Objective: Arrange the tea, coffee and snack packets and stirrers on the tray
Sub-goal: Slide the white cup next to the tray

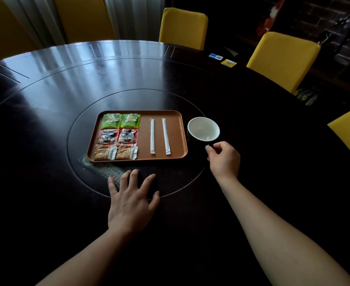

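An orange-brown tray (178, 137) sits on the dark round table. On its left side lie two green tea packets (120, 120), below them two red coffee packets (117, 137), and nearest me two brown snack packets (116, 153). Two white wrapped stirrers (152, 136) (166, 136) lie parallel on the right half. A dark cup with a white inside (203, 129) stands just right of the tray. My right hand (224, 157) is curled at the cup's near side, fingers pinched on its dark handle. My left hand (130, 199) rests flat on the table before the tray, fingers spread.
A printed sheet (100, 168) pokes out from under the tray's near left corner. Blue (215, 56) and yellow (228, 63) cards lie at the table's far right. Yellow chairs (183, 27) (283, 60) stand around the far and right edges.
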The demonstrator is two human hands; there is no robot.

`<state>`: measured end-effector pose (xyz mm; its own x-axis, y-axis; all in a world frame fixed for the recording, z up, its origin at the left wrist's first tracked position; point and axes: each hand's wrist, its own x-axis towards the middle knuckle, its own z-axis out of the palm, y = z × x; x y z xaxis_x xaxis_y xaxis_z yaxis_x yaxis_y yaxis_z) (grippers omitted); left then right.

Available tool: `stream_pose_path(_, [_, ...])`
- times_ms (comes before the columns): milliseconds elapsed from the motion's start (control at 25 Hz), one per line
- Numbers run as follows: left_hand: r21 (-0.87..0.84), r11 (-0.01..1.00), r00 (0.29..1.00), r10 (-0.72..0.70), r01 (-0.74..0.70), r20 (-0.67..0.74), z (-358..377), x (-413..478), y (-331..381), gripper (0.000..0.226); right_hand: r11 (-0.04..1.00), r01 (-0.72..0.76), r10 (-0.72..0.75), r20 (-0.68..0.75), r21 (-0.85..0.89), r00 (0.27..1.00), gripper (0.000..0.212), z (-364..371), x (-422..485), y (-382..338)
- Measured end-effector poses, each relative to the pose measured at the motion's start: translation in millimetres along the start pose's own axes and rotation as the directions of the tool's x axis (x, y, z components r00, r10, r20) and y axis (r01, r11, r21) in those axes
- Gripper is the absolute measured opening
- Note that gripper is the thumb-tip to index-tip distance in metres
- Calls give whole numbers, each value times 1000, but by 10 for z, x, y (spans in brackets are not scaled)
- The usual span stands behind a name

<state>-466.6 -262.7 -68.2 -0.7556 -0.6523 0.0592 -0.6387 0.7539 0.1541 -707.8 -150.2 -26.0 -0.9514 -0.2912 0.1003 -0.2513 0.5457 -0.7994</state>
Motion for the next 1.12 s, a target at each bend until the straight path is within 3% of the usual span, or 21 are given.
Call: stream_pose_path(1120, [-7,1000,1000,-4,5,13,-12,4,11,60,1000,-20,20,-1,0,1000,21,266,145,-138])
